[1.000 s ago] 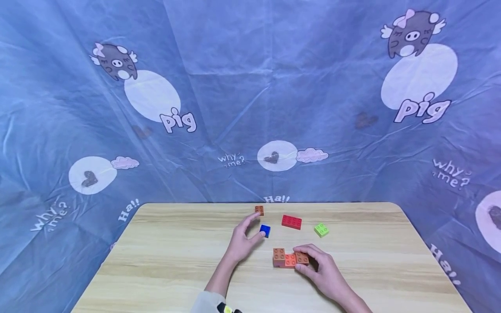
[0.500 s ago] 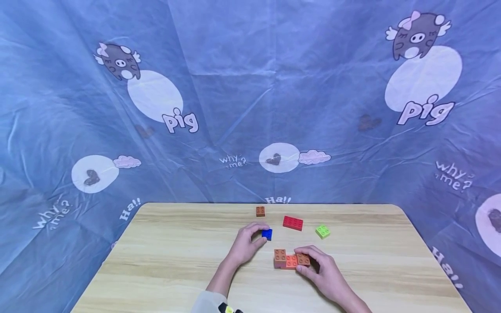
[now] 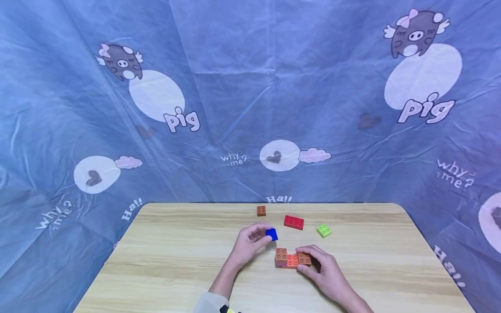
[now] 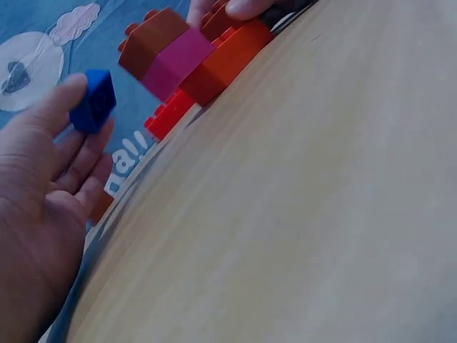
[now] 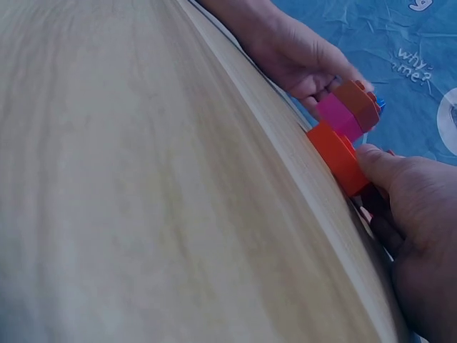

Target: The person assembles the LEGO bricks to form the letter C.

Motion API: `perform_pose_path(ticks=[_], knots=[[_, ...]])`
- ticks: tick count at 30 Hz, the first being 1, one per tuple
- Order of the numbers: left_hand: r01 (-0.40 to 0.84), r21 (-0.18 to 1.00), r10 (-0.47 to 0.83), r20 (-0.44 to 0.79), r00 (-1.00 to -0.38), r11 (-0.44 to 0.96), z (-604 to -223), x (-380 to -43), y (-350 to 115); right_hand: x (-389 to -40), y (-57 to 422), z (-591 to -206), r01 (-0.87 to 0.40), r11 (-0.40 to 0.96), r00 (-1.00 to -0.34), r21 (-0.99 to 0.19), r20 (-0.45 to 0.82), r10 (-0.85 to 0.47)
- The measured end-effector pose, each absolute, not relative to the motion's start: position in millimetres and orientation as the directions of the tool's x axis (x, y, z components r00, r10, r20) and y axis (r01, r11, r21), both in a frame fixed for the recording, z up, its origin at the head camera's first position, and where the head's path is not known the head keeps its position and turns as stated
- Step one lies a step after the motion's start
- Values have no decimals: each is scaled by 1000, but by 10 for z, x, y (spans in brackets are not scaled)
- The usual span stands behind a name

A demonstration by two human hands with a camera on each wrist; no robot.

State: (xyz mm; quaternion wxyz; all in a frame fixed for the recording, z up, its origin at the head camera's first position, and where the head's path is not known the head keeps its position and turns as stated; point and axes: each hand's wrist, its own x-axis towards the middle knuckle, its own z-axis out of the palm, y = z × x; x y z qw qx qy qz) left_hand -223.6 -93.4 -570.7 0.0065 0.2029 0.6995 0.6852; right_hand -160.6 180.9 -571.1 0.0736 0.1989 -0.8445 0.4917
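Note:
Between thumb and fingers my left hand (image 3: 248, 244) pinches a small blue toy brick (image 3: 272, 234); the left wrist view shows this blue brick (image 4: 94, 101) held off the table. My right hand (image 3: 325, 270) grips the right end of a joined brick assembly. That assembly has an orange brick (image 3: 292, 261) at the bottom and a brown brick (image 3: 304, 258) at its right end, under my fingers. On its left end another brown brick (image 3: 281, 253) sits on top of a pink brick (image 4: 178, 63). The blue brick is apart from the assembly, behind its left end.
Farther back on the wooden table (image 3: 176, 252) lie a loose brown brick (image 3: 261, 211), a red brick (image 3: 294, 222) and a lime green brick (image 3: 324, 231). A blue printed cloth (image 3: 231, 108) hangs behind the table and along both sides.
My left hand has closed its thumb and fingers on the blue brick, lifted it and carried it slightly right. The right hand keeps its grip on the assembly, almost still.

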Motion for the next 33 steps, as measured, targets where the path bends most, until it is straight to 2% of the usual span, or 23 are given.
perform_pose_path(ticks=[8,15,21,30,33], knots=[[272,947,386,318,-866,-169,-5647,-2032,-758,-1601,1812,-5743,-420,462,-907,-781,373,-194],[379,910,410,415,-812,-170,-5666,-2003,-687,-1620,1815,-5728,-458,451,-888,-766,408,-210],[382,916,435,396,-809,-124,-5654,-1996,-687,-1613,1803,-5715,-458,451,-889,-766,408,-209],[424,895,464,437,-770,-139,-5685,-1987,-652,-1618,1797,-5719,-477,432,-879,-765,425,-217],[398,907,474,412,-778,-134,-5686,-1964,-608,-1620,1798,-5715,-489,418,-872,-766,436,-222]])
